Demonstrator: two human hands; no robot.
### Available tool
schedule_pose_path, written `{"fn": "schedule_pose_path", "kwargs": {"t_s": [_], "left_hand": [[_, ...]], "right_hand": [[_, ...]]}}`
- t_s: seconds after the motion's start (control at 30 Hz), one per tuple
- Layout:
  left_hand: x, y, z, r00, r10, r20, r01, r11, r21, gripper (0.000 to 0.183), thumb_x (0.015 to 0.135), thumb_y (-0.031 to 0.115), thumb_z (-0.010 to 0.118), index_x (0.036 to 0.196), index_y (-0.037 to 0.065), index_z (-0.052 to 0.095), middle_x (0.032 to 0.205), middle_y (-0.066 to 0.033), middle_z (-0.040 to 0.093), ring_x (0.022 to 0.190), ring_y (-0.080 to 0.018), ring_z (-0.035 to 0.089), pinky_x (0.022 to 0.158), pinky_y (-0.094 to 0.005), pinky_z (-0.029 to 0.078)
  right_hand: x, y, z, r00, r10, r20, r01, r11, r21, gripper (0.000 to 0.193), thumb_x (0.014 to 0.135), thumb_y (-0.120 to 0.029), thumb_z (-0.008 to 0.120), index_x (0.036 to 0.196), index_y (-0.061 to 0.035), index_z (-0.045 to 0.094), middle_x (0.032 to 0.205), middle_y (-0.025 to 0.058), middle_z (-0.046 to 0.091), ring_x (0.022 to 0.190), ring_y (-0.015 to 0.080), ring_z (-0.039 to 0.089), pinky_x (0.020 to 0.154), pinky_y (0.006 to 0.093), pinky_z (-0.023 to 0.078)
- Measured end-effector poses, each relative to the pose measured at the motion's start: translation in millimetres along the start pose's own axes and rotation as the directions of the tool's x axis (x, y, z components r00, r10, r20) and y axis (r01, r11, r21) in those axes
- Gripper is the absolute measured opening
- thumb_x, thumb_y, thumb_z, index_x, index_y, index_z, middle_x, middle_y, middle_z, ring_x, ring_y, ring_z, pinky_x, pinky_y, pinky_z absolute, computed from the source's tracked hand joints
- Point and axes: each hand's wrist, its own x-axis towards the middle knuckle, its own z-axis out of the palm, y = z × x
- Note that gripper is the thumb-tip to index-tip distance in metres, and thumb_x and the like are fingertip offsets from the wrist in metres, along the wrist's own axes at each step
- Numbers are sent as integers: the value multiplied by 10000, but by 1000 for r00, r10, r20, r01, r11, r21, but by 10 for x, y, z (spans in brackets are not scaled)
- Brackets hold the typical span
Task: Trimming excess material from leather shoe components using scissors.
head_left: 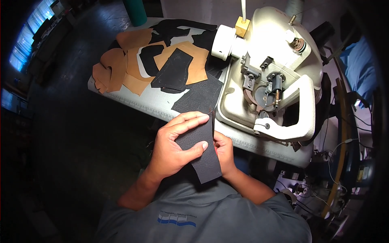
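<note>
A dark grey leather piece [197, 148] with a pebbled surface is in my left hand [172, 143], the thumb on its top face and the fingers along its far left edge. My right hand [225, 152] is closed at the piece's right edge, partly hidden by it. It grips what looks like a pair of red-handled scissors [213, 121], whose narrow dark blades run along that edge; most of the handle is hidden. Just beyond, another dark leather piece [198, 97] lies on the table.
A cream sewing machine [263, 56] with a round handwheel [223, 42] stands right of my hands on the pale table [133, 104]. Tan leather pieces [115, 67] and black ones [174, 71] overlap at the far left. A green cylinder [135, 12] rises behind the table.
</note>
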Motion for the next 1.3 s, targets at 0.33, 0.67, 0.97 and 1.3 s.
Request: {"fn": "schedule_pose_path", "kwargs": {"t_s": [0.33, 0.67, 0.97, 1.3], "left_hand": [[29, -117, -86, 998, -21, -51, 22, 1000, 11, 541, 775, 2, 850, 1302, -15, 731, 1269, -125, 711, 1184, -185, 654, 1066, -324, 482], [10, -513, -252, 957, -108, -268, 45, 972, -230, 419, 850, -25, 855, 1106, 71, 536, 1161, -104, 674, 995, -110, 661, 923, -279, 542], [1005, -802, -589, 910, 224, -348, 147, 610, 779, 736, 797, 211, 919, 1424, 50, 568, 1215, -126, 709, 1053, -234, 700, 928, -369, 544], [1181, -933, -793, 956, -68, -285, 171, 921, 351, 814, 765, -27, 846, 1506, 46, 517, 1177, -103, 679, 1115, -197, 658, 972, -329, 523]], "right_hand": [[49, 132, -54, 997, 57, -50, -54, 997, 55, 258, 1007, -82, 741, 1224, 48, 690, 1061, 77, 756, 972, 115, 696, 861, 287, 579], [18, -151, 56, 991, 125, -39, -128, 990, -67, 331, 962, -142, 800, 1227, 22, 688, 774, -21, 664, 594, 30, 585, 544, 214, 466], [3, -76, 43, 970, -172, -171, 62, 857, -511, 258, 859, -52, 852, 1083, 7, 740, 660, -76, 583, 596, -8, 501, 557, 198, 405], [-82, -209, -17, 954, -297, -35, 190, 692, -697, 300, 819, -82, 887, 1091, -29, 770, 688, 38, 698, 599, 88, 650, 596, 262, 522]]}}
